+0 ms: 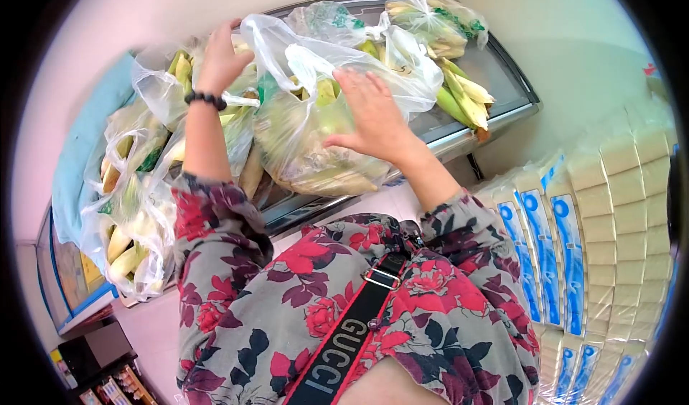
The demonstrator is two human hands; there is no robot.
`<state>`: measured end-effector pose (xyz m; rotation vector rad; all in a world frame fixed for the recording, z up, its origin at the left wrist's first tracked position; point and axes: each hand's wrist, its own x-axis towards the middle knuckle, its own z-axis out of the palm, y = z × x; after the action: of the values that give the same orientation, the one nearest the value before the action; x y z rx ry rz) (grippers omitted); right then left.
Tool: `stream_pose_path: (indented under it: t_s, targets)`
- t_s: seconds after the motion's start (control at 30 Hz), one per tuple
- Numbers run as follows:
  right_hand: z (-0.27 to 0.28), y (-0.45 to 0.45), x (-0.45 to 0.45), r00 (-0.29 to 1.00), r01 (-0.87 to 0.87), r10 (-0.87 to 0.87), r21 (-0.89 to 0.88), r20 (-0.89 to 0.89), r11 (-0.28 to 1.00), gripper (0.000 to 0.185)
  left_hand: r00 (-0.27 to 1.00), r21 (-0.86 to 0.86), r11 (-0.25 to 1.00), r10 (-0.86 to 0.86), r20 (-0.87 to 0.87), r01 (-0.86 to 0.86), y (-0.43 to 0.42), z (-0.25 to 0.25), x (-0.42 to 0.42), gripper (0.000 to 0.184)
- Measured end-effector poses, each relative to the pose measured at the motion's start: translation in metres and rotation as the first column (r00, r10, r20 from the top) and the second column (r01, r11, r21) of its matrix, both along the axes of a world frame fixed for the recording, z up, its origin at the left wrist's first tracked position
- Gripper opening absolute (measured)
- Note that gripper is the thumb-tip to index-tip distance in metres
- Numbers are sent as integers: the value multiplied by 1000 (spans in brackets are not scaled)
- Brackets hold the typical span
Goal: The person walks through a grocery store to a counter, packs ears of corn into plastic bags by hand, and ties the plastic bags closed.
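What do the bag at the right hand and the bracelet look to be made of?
The bag: apparently thin, glossy, translucent plastic film, by its wrinkles and the corn showing through. The bracelet: dark, round-beaded, smooth-looking; maybe wood, stone or plastic.

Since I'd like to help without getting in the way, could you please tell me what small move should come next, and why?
I would probably gather the loose top of the middle bag with both hands: it spreads wide above the corn, the right hand lies open over it, and the left hand is close by.
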<state>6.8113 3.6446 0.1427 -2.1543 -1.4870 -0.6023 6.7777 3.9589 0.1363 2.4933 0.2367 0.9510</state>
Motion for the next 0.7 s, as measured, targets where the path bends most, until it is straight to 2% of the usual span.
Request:
stream_pose_path:
  t_s: [0.03, 0.07, 0.1, 0.13, 0.17, 0.2, 0.23, 0.27, 0.33, 0.37, 0.4, 0.43, 0.47, 0.53, 0.57, 0.63, 0.7]
  targets:
    - [-4, 6, 1, 998, 4, -11, -110, -69, 994, 50, 995, 39, 999, -5, 97, 1, -21, 10, -15, 48]
    - [-18, 9, 8, 970, 50, -119, -307, -210, 950, 44, 982, 76, 997, -14, 189, 0, -49, 20, -30, 51]
    - [-31, 10, 10, 915, 61, -248, -498, -319, 865, 39, 974, 19, 989, -151, 172, 150, -78, 19, -43, 51]
    - [-42, 6, 5, 950, -87, -90, -531, -298, 843, 30, 945, -38, 955, -283, 165, 293, -101, 14, -53, 52]
    - [-47, 1, -1, 958, -228, 78, -567, -277, 791, 24, 916, 13, 917, -399, 48, 399, -116, 3, -63, 52]
    - [-40, -7, -17, 906, -378, 197, -507, -374, 775, 23, 863, 45, 863, -499, -80, 503, -129, -11, -73, 53]
    - [-33, -16, -38, 828, -516, 302, -430, -473, 741, 23, 798, -16, 814, -573, -186, 581, -140, -26, -84, 46]
    - [-31, -25, -50, 789, -571, 303, -458, -534, 681, 24, 710, -89, 755, -645, -284, 650, -148, -36, -95, 42]
    - [-21, -36, -60, 721, -668, 244, -556, -649, 494, 28, 621, -64, 806, -501, -603, 588, -155, -40, -118, 36]
    - [-23, -41, -59, 693, -662, 162, -533, -702, 527, 32, 544, -39, 826, -405, -735, 563, -154, -42, -129, 36]
    - [-25, -47, -56, 657, -653, 81, -511, -750, 559, 37, 725, -19, 873, -417, -548, 488, -146, -54, -143, 41]
    - [-28, -53, -53, 610, -640, 1, -491, -793, 591, 42, 701, -2, 925, -291, -651, 381, -141, -50, -153, 41]
    - [-36, -58, -46, 638, -541, -82, -521, -766, 660, 43, 649, 29, 962, -162, -743, 273, -137, -44, -162, 42]
    - [-55, -67, -27, 663, -317, -257, -575, -703, 754, 50, 630, 22, 970, -142, -764, 244, -133, -55, -175, 44]
    - [-60, -75, -22, 768, -179, -257, -581, -587, 794, 54, 622, 19, 973, -132, -772, 230, -134, -62, -179, 47]
    - [-67, -86, -18, 906, 98, -290, -514, -308, 852, 71, 714, 65, 985, -69, -697, 159, -155, -77, -180, 57]
    - [-76, -87, -23, 901, 141, -300, -443, -313, 885, 88, 805, 48, 996, -27, -593, 69, -177, -105, -175, 77]
